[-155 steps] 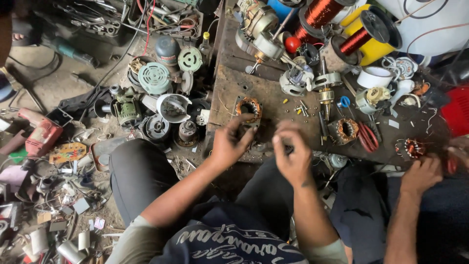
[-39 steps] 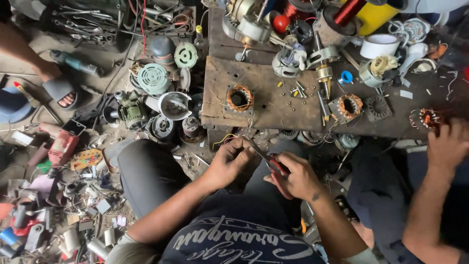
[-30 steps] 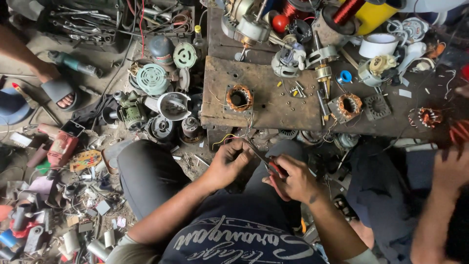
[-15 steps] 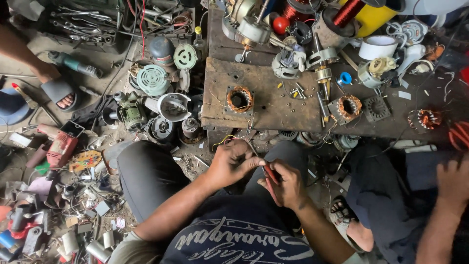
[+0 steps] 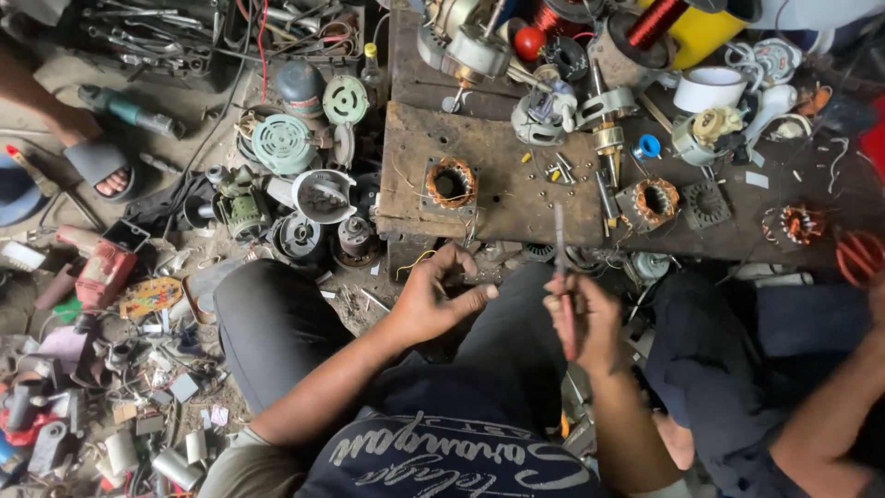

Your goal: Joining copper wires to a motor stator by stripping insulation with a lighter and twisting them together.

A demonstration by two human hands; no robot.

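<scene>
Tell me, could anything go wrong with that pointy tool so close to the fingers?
Maybe. The right hand holds a thin red-handled tool upright, near the left hand, so a slip could jab a finger. The stator sits close to the board's edge, so a bump might knock it off.

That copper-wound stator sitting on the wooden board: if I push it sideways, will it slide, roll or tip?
The stator lies flat, bore up, on a squarish frame, so it would probably slide, not roll or tip. Its steel core and copper windings suggest it is heavy for its size. The rough wooden board likely grips it; the windings look easily nicked.
</scene>
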